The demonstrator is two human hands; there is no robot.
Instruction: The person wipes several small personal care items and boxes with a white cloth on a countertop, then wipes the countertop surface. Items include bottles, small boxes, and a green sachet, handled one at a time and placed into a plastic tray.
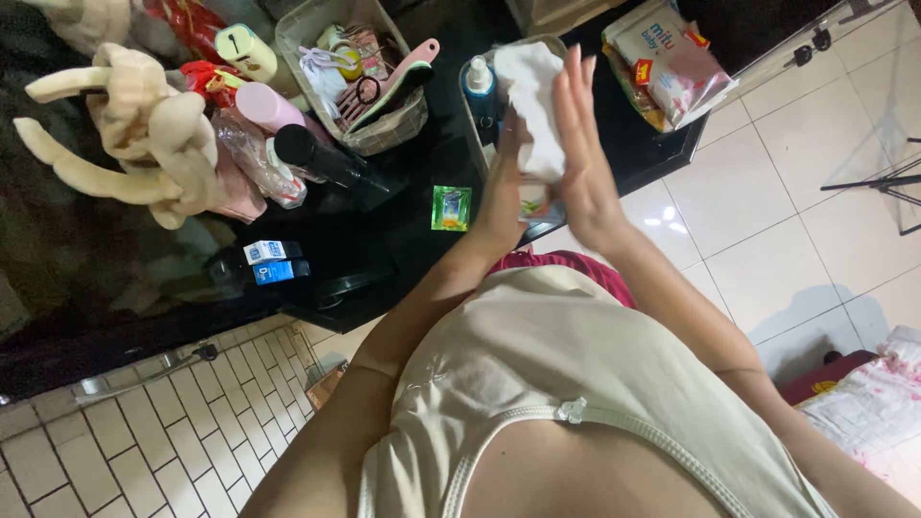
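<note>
A: Head view, what have the hands got?

B: White tissue (pixel 533 105), crumpled, pressed between both palms above the black table (pixel 384 240). Right hand (pixel 580 153) is flat, fingers straight and together, pointing away from the camera, palm against the tissue's right side. Left hand (pixel 504 187) is behind the tissue, mostly hidden; it backs the tissue from the left, finger curl can't be read.

A: Anything else in the grip?

B: A small colourful packet (pixel 533 200) shows at the bottom between the palms, just under the tissue. Can't tell which hand carries it.

A: Around the hands?

B: Right behind them, a clear bin (pixel 477 120) with a blue-capped spray bottle (pixel 480 82) in it. To the left, a mesh basket (pixel 384 115) holding a pink comb (pixel 408 67) and small items. Green sachet (pixel 451 207) lies flat on the table, near the left wrist. Wet-wipes pack (pixel 667 62) sits at the table's far right corner.

A: Far left?

B: Beige plush toy (pixel 134 129), a pink bottle (pixel 267 104), a black bottle (pixel 321 156) lying on its side, two small blue-and-white boxes (pixel 273 262) near the table edge. Well apart from the hands.
</note>
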